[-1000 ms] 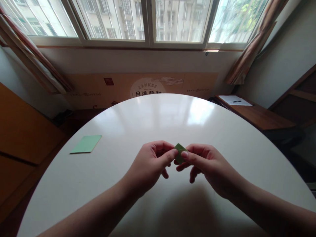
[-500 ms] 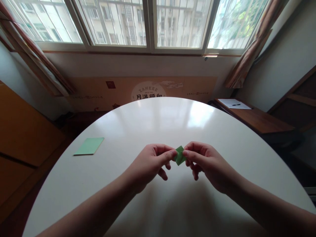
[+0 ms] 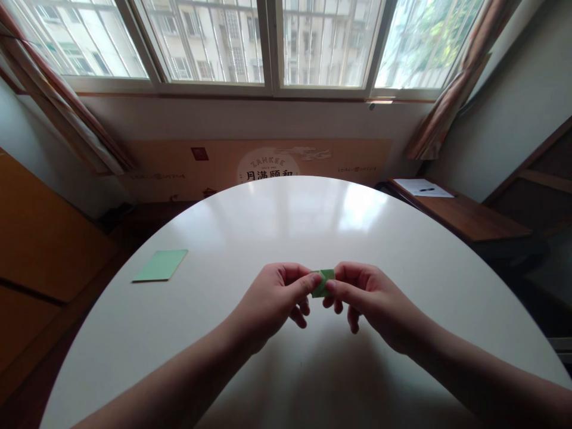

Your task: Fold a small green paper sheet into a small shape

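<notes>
Between my two hands is a small folded piece of green paper (image 3: pixel 322 285), held above the white table. My left hand (image 3: pixel 285 290) pinches its left side, the thumb lying on the front face. On the right side, my right hand (image 3: pixel 363 291) grips the paper between thumb and fingers, its thumb low on the face. The fingers behind the paper are partly hidden. The lower fingers of both hands hang loosely curled beneath.
A stack of light green square paper (image 3: pixel 161 266) lies on the left of the round white table (image 3: pixel 250 223). Beyond the table's right edge, a wooden side table (image 3: pixel 482 217) carries a white sheet (image 3: pixel 413 186) and a dark pen (image 3: pixel 426 189). Windows and curtains are behind.
The green paper has turned from a diamond position to sitting square between my fingers. My right thumb has moved lower and further left on it, and my hands are slightly closer together.
</notes>
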{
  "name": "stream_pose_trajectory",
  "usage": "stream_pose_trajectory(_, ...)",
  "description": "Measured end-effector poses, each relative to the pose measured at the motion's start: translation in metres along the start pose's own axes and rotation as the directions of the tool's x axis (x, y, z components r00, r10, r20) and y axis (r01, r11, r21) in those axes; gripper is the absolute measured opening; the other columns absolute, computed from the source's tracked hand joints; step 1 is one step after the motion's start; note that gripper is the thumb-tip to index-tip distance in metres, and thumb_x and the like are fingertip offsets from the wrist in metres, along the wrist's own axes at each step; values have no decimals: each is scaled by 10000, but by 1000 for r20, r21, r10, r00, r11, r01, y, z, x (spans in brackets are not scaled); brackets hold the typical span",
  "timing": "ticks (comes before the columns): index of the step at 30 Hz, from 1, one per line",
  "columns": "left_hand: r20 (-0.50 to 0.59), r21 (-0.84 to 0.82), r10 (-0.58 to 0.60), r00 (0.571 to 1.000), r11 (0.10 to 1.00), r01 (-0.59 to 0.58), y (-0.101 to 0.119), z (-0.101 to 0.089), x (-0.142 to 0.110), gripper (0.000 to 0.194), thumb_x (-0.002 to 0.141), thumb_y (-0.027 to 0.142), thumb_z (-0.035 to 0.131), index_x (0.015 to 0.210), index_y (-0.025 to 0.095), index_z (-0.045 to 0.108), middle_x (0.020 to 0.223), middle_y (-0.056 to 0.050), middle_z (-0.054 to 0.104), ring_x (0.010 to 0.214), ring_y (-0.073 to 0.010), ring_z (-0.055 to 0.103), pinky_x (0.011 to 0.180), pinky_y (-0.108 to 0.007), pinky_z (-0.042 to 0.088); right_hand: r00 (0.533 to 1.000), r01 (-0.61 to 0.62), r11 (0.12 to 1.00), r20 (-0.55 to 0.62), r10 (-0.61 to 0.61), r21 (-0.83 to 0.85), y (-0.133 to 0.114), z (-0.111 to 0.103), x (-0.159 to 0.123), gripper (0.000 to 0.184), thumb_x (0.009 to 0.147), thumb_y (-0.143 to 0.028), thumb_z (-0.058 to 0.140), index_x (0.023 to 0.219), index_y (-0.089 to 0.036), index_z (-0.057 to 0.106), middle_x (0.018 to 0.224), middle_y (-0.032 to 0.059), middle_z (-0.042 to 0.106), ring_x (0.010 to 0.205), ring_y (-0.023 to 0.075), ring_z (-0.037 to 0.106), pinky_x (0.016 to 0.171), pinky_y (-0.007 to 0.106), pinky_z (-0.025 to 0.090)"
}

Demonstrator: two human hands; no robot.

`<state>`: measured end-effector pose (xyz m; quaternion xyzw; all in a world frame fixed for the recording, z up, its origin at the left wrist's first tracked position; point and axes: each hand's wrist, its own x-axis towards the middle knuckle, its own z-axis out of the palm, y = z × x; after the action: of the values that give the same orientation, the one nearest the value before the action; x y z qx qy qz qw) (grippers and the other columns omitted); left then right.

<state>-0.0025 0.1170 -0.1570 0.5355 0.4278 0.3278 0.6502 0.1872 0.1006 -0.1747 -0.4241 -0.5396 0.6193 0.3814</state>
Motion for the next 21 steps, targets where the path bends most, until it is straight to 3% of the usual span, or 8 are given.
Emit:
stream_pose_trajectory(10,-96,104,120,988,988,-110,-6,3,-2,295,852,383,707,737,120,639,597,-11,632,485,-98,544,452,-196,467,999,24,1000,-30,-24,-7,0,5,-2,374,841,-515,722,804,-153,638,769,60,677,694,166,623,426,188,470)
stream_pose_trajectory(21,-167,121,173,971,981,-154,-2,12,-4,283,816,322,699,647,148,553,558,6,619,487,-101,545,463,-199,468,999,31,1000,-45,-31,-1,-1,9,-5,337,863,-476,711,791,-155,638,797,72,692,733,175,621,436,188,477)
